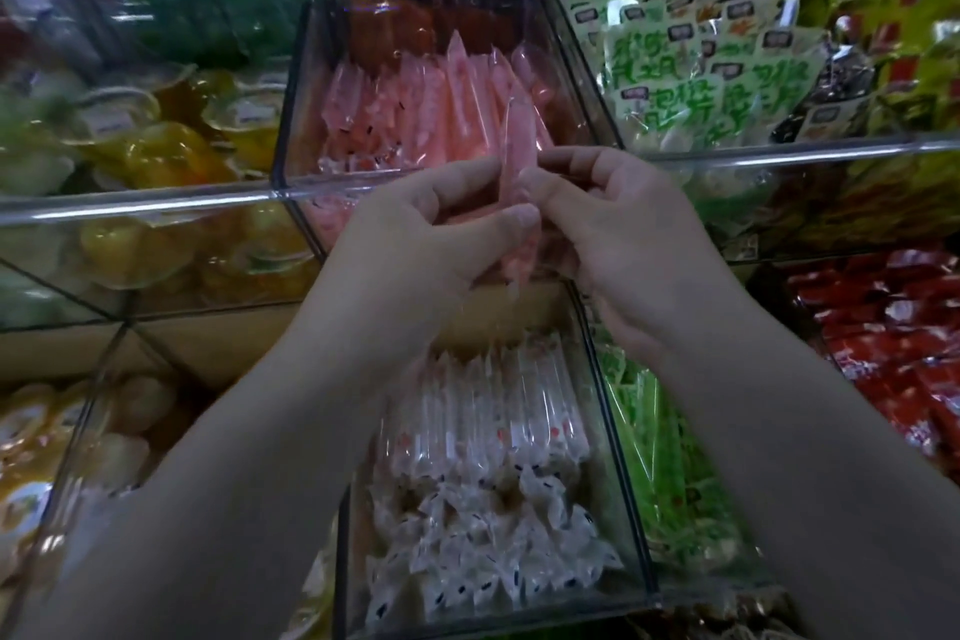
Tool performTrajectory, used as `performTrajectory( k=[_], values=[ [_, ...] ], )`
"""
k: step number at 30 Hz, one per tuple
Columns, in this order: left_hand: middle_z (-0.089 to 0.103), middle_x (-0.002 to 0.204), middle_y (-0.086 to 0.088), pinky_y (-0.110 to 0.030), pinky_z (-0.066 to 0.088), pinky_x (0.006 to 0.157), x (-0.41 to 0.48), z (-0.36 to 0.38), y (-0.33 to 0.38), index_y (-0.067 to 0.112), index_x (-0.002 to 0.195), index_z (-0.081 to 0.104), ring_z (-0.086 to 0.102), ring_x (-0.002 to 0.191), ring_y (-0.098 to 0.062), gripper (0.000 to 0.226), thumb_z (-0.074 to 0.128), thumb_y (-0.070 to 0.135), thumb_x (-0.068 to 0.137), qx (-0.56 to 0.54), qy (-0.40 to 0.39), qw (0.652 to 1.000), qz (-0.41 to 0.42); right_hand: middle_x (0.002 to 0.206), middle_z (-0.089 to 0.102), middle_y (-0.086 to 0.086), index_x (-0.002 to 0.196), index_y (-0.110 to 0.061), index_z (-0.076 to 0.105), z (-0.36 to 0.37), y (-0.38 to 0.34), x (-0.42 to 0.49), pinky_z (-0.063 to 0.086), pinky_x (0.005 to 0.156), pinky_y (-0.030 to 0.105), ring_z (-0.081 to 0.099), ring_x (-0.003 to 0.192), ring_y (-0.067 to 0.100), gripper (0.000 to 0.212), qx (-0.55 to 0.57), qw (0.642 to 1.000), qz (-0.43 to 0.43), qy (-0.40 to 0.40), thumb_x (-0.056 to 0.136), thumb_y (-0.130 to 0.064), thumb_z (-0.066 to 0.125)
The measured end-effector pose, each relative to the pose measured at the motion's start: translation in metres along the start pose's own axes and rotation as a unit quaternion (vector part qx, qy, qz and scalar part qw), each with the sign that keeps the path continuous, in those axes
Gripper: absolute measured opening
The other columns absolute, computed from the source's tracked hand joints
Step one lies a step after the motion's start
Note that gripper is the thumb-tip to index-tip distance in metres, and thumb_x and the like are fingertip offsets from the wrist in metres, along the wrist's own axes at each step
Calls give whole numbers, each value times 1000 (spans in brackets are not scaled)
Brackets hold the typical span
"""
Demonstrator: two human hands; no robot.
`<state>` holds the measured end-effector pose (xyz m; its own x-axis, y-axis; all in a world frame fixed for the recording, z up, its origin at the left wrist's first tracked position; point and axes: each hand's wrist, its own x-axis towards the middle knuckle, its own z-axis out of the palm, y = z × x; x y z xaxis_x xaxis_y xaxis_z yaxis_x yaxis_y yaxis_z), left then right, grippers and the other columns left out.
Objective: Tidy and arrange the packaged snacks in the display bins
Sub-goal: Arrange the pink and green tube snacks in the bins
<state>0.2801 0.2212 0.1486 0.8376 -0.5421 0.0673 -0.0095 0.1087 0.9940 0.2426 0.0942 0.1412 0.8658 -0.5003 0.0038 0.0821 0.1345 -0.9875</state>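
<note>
Pinching one pink snack stick between both our hands.
We are gripping it with left hand and right hand fingertips, upright over the pink sticks bin's front rim.

Pink sticks, white sticks, green-lettered packets, red packets, yellow cups.

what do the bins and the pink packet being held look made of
The bins: clear rigid plastic, probably acrylic, glossy; goods show through the walls and highlights run along the rims. The packet: thin shiny plastic film, see-through and creased, over something pink.
</note>
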Motion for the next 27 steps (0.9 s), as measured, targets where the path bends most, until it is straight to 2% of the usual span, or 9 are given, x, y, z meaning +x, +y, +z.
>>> performTrajectory(
  k=[3,7,9,12,18,20,22,23,27],
  values=[
    [75,88,14,-13,52,69,18,2,10,32,91,68,70,84,1,25,73,11,80,83,-19,995,45,101,70,14,98,-15,62,0,-9,23,60,75,45,70,94,28,10,-37,999,-25,15,89,-15,68],
    [73,100,17,-9,48,82,48,-1,16,31,110,69,64,94,7,34,77,31,77,241,-26,966,91,97,70,8,103,-14,67,-2,-18,56,61,69,32,69,92,21,13,-124,990,-60,29,90,-18,67],
    [74,89,11,-5,46,70,63,-1,17,29,103,72,65,82,5,25,78,29,78,277,-20,953,121,93,70,2,103,-16,68,-2,-20,72,58,66,27,68,87,16,14,-191,977,-86,36,90,-21,67],
    [70,73,13,-4,43,62,85,0,13,25,99,74,62,71,10,21,79,22,78,320,1,934,160,93,71,-2,98,-16,72,2,-21,97,56,80,32,67,89,14,11,-306,938,-153,51,90,-22,66],
    [64,78,20,-18,45,72,119,-1,-5,21,107,75,58,73,8,26,74,16,82,385,71,898,201,104,72,5,105,-9,73,8,-17,134,48,92,38,65,97,19,19,-424,880,-212,38,89,-16,65],
    [70,95,6,-27,46,82,124,-4,-10,18,109,75,61,87,-5,25,71,15,84,413,91,882,209,105,71,8,105,-7,73,9,-15,139,47,93,38,64,99,21,20,-436,873,-216,31,87,-14,66],
    [71,101,-2,-34,47,83,125,-5,-12,17,104,76,63,93,-17,23,67,19,83,415,104,877,219,107,71,7,107,-8,73,10,-14,139,46,94,35,63,102,19,21,-429,875,-222,27,87,-12,65],
    [71,101,1,-33,47,83,124,-6,-13,18,103,76,63,93,-16,23,65,21,83,412,107,876,226,107,72,5,108,-10,73,10,-13,138,46,94,34,64,102,17,22,-423,877,-226,24,88,-11,64],
    [61,83,29,3,38,69,118,-8,-9,26,113,72,58,80,15,23,60,19,94,354,105,909,192,103,72,-6,111,-19,73,7,-12,131,48,87,20,63,94,2,23,-395,891,-225,18,94,-17,57]
  ],
)
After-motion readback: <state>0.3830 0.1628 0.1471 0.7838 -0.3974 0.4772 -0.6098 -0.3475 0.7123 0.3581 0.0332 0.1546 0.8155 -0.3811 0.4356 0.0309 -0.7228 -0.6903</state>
